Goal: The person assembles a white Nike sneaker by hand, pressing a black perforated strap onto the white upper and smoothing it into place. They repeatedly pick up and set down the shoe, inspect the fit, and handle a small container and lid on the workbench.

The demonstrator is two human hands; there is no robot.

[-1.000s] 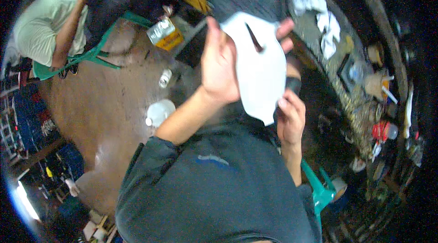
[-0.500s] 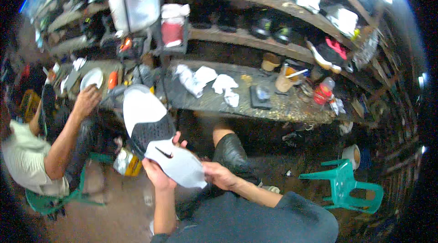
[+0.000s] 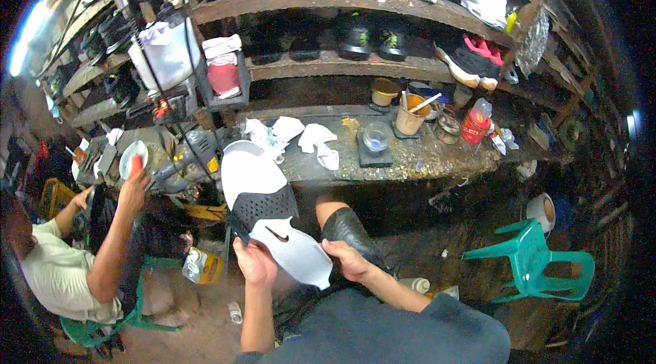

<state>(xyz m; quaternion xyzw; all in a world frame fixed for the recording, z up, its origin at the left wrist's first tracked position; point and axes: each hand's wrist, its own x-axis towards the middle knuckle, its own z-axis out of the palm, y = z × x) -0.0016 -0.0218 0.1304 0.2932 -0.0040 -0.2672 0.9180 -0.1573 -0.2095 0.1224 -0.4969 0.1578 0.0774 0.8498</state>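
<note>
My two hands hold a shoe upper (image 3: 290,248) in front of me, below the bench edge. It has a white rounded end, a black perforated middle and a white panel with a curved dark mark. My left hand (image 3: 257,263) grips its left edge, the thumb on top and the other fingers hidden beneath. At the right edge of the white panel, my right hand (image 3: 346,259) pinches it between thumb and fingers. The far white end reaches over the front of the workbench (image 3: 437,167).
Crumpled white cloths (image 3: 318,143), a clear cup (image 3: 376,136), a brush pot (image 3: 408,118) and a red-labelled bottle (image 3: 476,122) stand on the bench. Shoes (image 3: 471,63) line the shelves. A co-worker (image 3: 72,268) sits left, handling an orange-red thing at a white bowl (image 3: 128,154). A green chair (image 3: 536,261) stands right.
My view has shifted, and the shoe upper appears farther right and turned slightly. My left fingertips no longer show above the panel. The co-worker's orange-red thing now appears over the bowl.
</note>
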